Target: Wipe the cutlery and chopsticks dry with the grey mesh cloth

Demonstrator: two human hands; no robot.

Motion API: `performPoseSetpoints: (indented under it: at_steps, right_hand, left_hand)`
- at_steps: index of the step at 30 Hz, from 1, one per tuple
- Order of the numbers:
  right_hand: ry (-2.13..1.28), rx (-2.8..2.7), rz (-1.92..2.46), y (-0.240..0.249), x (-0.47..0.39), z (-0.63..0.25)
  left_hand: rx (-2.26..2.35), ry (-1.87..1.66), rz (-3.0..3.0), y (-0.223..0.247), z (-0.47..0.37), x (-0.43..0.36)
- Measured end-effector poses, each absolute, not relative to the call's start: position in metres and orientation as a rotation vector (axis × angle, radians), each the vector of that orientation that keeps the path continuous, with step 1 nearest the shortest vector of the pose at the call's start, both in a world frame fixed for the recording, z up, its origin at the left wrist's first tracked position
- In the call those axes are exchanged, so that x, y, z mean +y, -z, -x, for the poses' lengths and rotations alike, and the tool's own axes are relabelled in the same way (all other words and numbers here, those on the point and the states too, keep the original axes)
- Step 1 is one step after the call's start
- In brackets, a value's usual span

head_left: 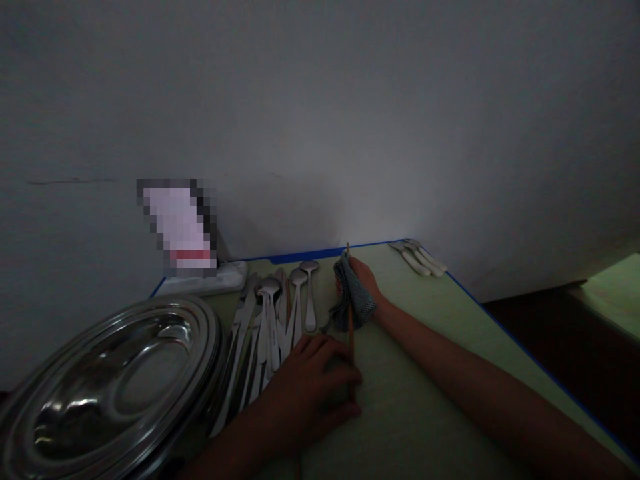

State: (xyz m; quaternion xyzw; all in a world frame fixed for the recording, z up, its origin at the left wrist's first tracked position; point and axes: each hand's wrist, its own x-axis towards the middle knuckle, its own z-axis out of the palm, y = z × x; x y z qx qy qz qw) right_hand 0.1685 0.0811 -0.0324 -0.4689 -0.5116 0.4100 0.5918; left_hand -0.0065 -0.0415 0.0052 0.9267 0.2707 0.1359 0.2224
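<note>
A thin brown stick [351,347] stands out lengthwise over the green table. Its near end is pinched between the thumb and fingers of my left hand [320,387]. My right hand [365,280] grips a grey-green checked cloth [354,297] around the far part of the stick, whose tip shows above the cloth. Just left of the hands lie several metal spoons [310,297] and knives [239,340], partly hidden behind my left hand and forearm.
Stacked oval metal trays [150,380] fill the left side. Behind them a blurred-out upright screen [177,223] stands by a white box [220,279]. Several white-handled utensils [423,260] lie at the back right corner of the blue-edged table [415,400], against a wall.
</note>
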Motion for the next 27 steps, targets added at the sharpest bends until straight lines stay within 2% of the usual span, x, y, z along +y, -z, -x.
performPoseSetpoints:
  at_steps: [5, 14, 27]
  right_hand:
    - [-0.817, -1.314, 1.186, 0.017, 0.073, -0.168]
    - [-0.899, -1.122, 1.165, 0.024, 0.078, -0.165]
    - [-0.914, -1.122, 1.162, 0.024, 0.077, -0.165]
  left_hand:
    - [0.729, -0.377, -2.559, -0.001, 0.006, -0.039]
    - [0.668, -0.429, -2.574, 0.003, 0.009, -0.037]
    - [0.684, -0.410, -2.574, 0.001, 0.008, -0.038]
